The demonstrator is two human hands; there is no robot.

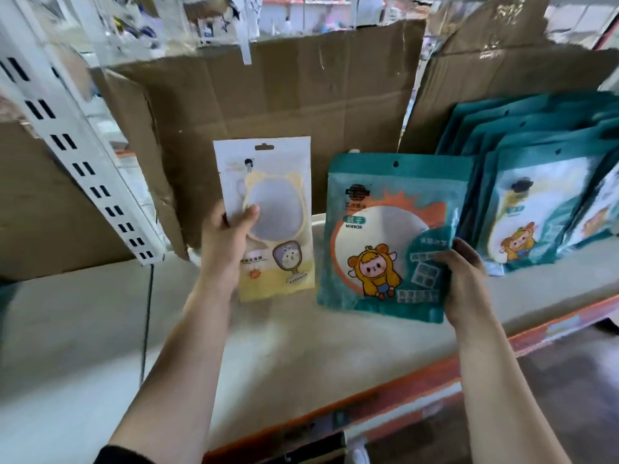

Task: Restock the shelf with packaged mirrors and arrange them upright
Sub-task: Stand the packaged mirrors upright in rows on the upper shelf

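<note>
My left hand grips a white and yellow packaged mirror by its left edge, thumb across the front, upright above the shelf. My right hand holds a teal packaged mirror with a cartoon figure at its lower right corner, also upright and just above the shelf board. To the right, a row of several teal mirror packs stands leaning back on the shelf.
Brown cardboard sheets line the back of the shelf. A white slotted shelf upright runs diagonally at the left. The shelf's front edge is an orange rail with price labels.
</note>
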